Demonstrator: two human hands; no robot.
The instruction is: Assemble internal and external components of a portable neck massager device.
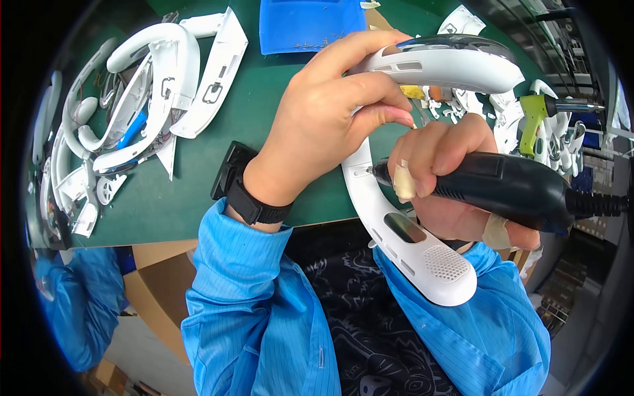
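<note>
A white curved neck-worn device (370,198), likely a neck fan, spans from my left hand down over my right forearm. Its lower end carries a dotted grille and a dark oval window. My left hand (337,112) is closed on its upper arm, which has a glossy dark top, with thumb and forefinger close together. Inside my right hand (449,171) lies a black electric screwdriver (502,185), pointing left. Its bit meets the device at a small recess on the band. Tape wraps some right fingers. A thin clear or shiny piece shows between my hands, too small to name.
White curved shells (165,79) pile up at the left of the green table (264,112). A blue tray (310,26) with small screws stands at the back. At right lie white parts (505,119) and a green-and-black tool (536,119). Another person's blue sleeve (82,310) shows lower left.
</note>
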